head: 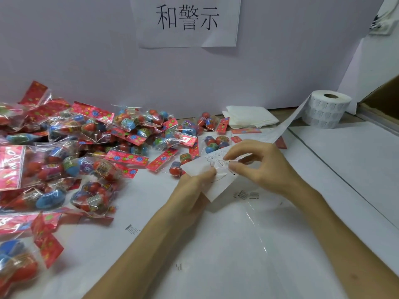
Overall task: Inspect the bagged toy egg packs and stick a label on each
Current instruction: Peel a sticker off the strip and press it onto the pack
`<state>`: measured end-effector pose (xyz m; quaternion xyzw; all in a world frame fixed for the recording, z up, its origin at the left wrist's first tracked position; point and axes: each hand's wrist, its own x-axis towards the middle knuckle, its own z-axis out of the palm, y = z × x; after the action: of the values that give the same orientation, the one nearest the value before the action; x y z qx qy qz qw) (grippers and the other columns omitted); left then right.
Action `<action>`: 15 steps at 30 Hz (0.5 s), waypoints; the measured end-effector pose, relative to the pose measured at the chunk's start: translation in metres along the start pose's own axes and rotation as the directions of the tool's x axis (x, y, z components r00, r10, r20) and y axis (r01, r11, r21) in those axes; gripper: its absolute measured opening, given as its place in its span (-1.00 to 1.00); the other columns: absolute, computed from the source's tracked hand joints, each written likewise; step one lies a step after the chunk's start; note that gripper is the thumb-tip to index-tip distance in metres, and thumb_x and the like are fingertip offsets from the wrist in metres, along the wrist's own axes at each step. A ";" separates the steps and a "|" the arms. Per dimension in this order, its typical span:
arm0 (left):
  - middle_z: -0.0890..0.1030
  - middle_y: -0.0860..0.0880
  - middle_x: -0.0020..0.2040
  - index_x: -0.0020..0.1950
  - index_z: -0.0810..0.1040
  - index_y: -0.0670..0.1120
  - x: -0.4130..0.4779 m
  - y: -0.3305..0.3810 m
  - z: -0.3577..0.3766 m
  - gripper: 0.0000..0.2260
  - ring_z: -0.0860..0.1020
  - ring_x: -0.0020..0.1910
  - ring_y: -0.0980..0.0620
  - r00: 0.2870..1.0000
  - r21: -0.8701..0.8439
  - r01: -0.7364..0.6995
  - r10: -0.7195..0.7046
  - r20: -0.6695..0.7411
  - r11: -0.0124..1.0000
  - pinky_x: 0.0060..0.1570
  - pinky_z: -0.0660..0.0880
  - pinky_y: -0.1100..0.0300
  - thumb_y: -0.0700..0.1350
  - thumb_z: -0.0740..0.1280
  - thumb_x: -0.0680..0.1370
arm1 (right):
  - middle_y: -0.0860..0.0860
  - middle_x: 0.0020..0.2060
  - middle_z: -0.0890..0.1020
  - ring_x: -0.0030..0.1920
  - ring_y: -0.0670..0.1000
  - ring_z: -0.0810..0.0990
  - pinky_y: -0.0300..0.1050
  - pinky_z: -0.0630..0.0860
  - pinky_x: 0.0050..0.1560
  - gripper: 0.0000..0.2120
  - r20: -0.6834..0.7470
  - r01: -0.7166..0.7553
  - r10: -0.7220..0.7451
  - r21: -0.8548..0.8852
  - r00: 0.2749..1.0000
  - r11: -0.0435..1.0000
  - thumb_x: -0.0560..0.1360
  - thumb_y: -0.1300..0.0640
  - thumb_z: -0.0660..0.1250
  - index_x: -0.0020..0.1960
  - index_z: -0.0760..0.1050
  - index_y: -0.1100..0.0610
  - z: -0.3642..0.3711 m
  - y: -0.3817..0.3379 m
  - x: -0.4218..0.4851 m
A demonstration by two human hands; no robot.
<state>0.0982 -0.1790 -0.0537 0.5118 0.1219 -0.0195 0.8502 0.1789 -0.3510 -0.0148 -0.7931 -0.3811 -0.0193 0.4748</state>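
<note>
A heap of clear bagged toy egg packs with red flowered header cards covers the left of the table. A white label roll stands at the back right, and its backing strip trails down to my hands. My left hand pinches the end of the strip near the table's middle. My right hand grips a label on that strip between thumb and forefinger. One egg pack lies just left of my hands, another just behind them.
A folded white cloth lies at the back by the wall. A paper sign with printed characters hangs on the wall. A cardboard box edge is at the far right. Clear film lies on the white table in front of me.
</note>
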 end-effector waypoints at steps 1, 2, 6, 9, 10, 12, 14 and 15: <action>0.68 -0.19 0.23 0.45 0.46 -0.15 0.000 0.001 0.002 -0.67 0.62 0.26 -0.23 1.000 -0.003 0.006 -0.006 -0.007 1.000 0.34 0.50 -0.23 -0.22 0.27 0.68 | -0.09 -0.04 0.71 0.04 -0.06 0.66 -0.18 0.60 0.06 -0.85 -0.016 -0.008 0.008 -0.022 1.000 1.000 0.47 0.27 0.52 0.00 0.71 0.09 -0.002 0.001 0.001; 0.67 -0.19 0.24 0.46 0.46 -0.15 0.001 0.001 0.004 -0.67 0.61 0.28 -0.23 1.000 -0.009 0.004 -0.004 -0.014 1.000 0.35 0.49 -0.24 -0.21 0.27 0.68 | -0.12 -0.04 0.71 0.05 -0.07 0.65 -0.17 0.59 0.07 -0.83 -0.009 -0.012 0.011 -0.057 1.000 0.998 0.45 0.25 0.54 0.01 0.70 0.07 -0.004 0.001 0.001; 0.65 -0.21 0.28 0.45 0.47 -0.17 -0.001 -0.001 0.004 -0.69 0.60 0.30 -0.23 0.999 -0.075 -0.032 0.035 0.038 0.997 0.30 0.55 -0.15 -0.17 0.22 0.71 | -0.15 -0.05 0.68 0.07 -0.08 0.62 -0.20 0.52 0.12 -0.74 0.090 -0.021 0.034 -0.140 0.995 0.990 0.34 0.18 0.63 -0.04 0.65 0.01 -0.009 0.001 -0.001; 0.67 -0.20 0.25 0.43 0.47 -0.19 0.002 0.000 0.003 -0.70 0.64 0.25 -0.19 0.998 -0.155 -0.045 0.051 0.039 0.987 0.19 0.63 -0.02 -0.16 0.20 0.72 | -0.13 -0.04 0.68 0.07 -0.12 0.63 -0.28 0.51 0.13 -0.71 0.078 -0.012 0.023 -0.137 0.997 0.991 0.30 0.18 0.65 -0.09 0.61 -0.02 -0.007 0.001 -0.001; 0.67 -0.19 0.25 0.43 0.47 -0.19 0.002 0.000 0.003 -0.70 0.65 0.23 -0.16 0.998 -0.166 -0.049 0.057 0.040 0.985 0.18 0.63 0.00 -0.16 0.20 0.72 | -0.13 -0.04 0.68 0.07 -0.14 0.63 -0.28 0.52 0.14 -0.71 0.069 -0.013 0.023 -0.135 0.997 0.991 0.31 0.18 0.65 -0.10 0.61 -0.02 -0.005 0.002 -0.001; 0.66 -0.16 0.27 0.42 0.49 -0.19 0.002 -0.001 0.002 -0.70 0.64 0.24 -0.10 0.997 -0.146 -0.057 0.065 0.047 0.988 0.21 0.61 0.03 -0.15 0.23 0.70 | -0.12 -0.06 0.69 0.05 -0.14 0.65 -0.24 0.54 0.16 -0.74 0.055 -0.016 0.023 -0.133 0.998 0.991 0.33 0.18 0.63 -0.11 0.60 0.01 -0.002 0.003 0.000; 0.65 -0.16 0.29 0.39 0.53 -0.18 0.003 -0.003 0.000 -0.70 0.63 0.26 -0.07 0.994 -0.089 -0.064 0.071 0.077 0.994 0.25 0.58 0.06 -0.18 0.31 0.65 | -0.10 -0.07 0.70 0.03 -0.14 0.66 -0.20 0.56 0.16 -0.77 0.054 -0.012 0.019 -0.136 0.998 0.991 0.35 0.18 0.62 -0.11 0.60 0.03 -0.001 0.004 0.000; 0.66 -0.15 0.28 0.36 0.56 -0.19 0.003 -0.004 0.000 -0.70 0.64 0.26 -0.07 0.993 -0.065 -0.067 0.073 0.094 0.996 0.25 0.57 0.08 -0.22 0.35 0.62 | -0.11 -0.08 0.69 0.03 -0.14 0.66 -0.17 0.57 0.17 -0.77 0.062 -0.014 0.023 -0.141 0.998 0.990 0.35 0.16 0.62 -0.10 0.60 0.03 -0.001 0.004 0.000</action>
<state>0.1004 -0.1804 -0.0579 0.4877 0.0632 -0.0104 0.8707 0.1819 -0.3528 -0.0176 -0.8284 -0.3863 -0.0163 0.4053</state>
